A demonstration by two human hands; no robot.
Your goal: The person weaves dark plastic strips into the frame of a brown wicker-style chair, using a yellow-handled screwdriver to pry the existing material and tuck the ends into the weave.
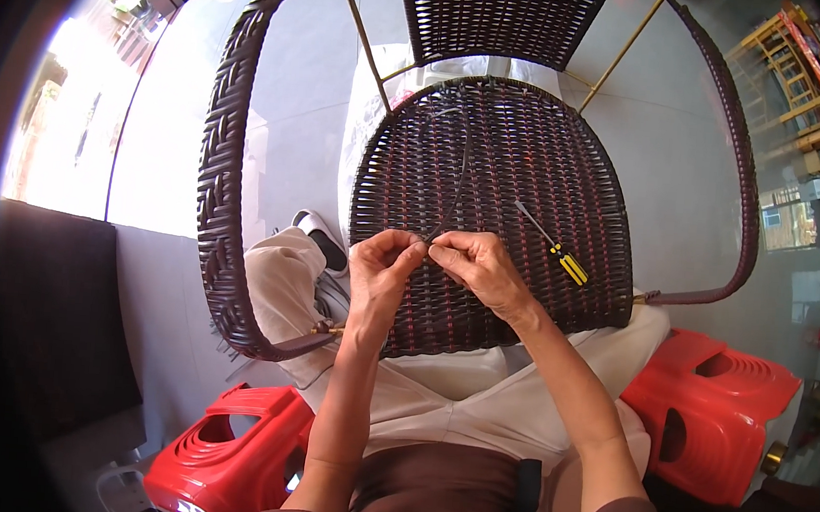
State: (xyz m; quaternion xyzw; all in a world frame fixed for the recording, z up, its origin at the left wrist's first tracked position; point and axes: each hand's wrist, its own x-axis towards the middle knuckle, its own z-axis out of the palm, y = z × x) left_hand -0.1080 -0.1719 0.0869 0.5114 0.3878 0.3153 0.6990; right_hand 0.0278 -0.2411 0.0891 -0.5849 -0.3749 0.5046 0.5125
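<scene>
A woven dark brown chair seat [531, 184] with reddish strands lies before me. Over its near part, my left hand [380, 268] and my right hand [484, 270] meet, thumbs and fingers pinched together. Between them runs a thin dark weaving strand [461, 178], curving away across the seat. Its end at my fingertips is too small to make out. To the right of my right hand rests a screwdriver [569, 263] with a yellow and black handle, its shaft pointing away to the left. Neither hand touches it.
Woven chair arms curve at left [229, 146] and right [746, 177]; the backrest [501, 13] rises at the far side. Red plastic stools stand at lower left [223, 434] and right [715, 415]. My legs are under the seat. A bamboo rack [799, 80] stands far right.
</scene>
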